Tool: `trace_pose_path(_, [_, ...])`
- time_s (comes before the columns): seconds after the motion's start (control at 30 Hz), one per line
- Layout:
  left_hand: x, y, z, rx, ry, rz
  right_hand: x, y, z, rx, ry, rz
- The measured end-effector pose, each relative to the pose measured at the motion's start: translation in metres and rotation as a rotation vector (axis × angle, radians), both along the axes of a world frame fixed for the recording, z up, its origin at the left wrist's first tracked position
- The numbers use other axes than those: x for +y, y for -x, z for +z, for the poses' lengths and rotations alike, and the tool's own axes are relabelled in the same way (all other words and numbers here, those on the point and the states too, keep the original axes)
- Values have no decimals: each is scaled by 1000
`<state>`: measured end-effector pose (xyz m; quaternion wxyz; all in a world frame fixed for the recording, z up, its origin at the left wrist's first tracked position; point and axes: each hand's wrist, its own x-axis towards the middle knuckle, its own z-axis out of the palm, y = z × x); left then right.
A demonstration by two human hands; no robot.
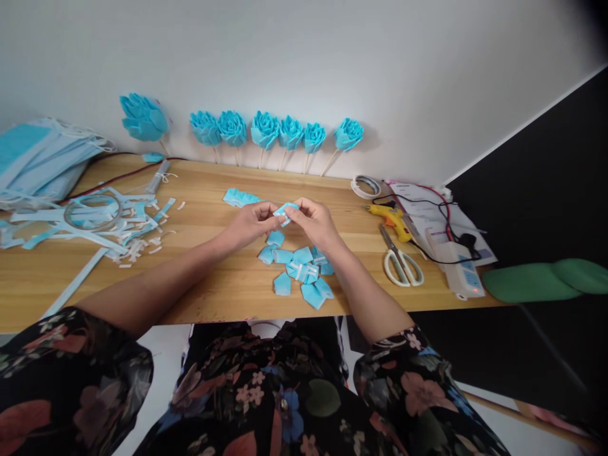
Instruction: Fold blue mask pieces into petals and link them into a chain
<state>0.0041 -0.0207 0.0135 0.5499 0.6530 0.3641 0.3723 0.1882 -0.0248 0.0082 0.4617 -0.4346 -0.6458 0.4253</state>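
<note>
Between the fingertips of both hands is a small blue fabric petal (286,209) with a white strip on it. My left hand (251,223) pinches its left side, while my right hand (312,220) grips the right side with the thumb on top. Below the hands lies a loose group of blue fabric petals (302,255), some bearing white strips of tape. Just behind my left hand rests a row of overlapping folded blue petals (240,197).
Blue flowers on sticks (265,130) lean against the wall. Left are stacked face masks (42,155) and fabric scraps (137,218). Right are a tape roll (365,186), yellow glue gun (391,218), scissors (401,265), power strip (463,272) and green bottle (532,282).
</note>
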Motion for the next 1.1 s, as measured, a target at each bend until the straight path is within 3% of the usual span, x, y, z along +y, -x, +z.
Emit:
trace_pose_path(0.37, [6,5,-3,-33,-44,-54,-3,0,1,-89,-56,16])
trace_pose_path(0.6, [8,7,-2,-10,5,-38,-1,-2,5,3,3,80])
trace_pose_path(0.87, [8,8,1,-49,69,-6,0,-2,1,-9,5,-19])
trace_pose_path(1.1, [6,8,1,4,29,-52,-2,1,-1,-61,-45,3])
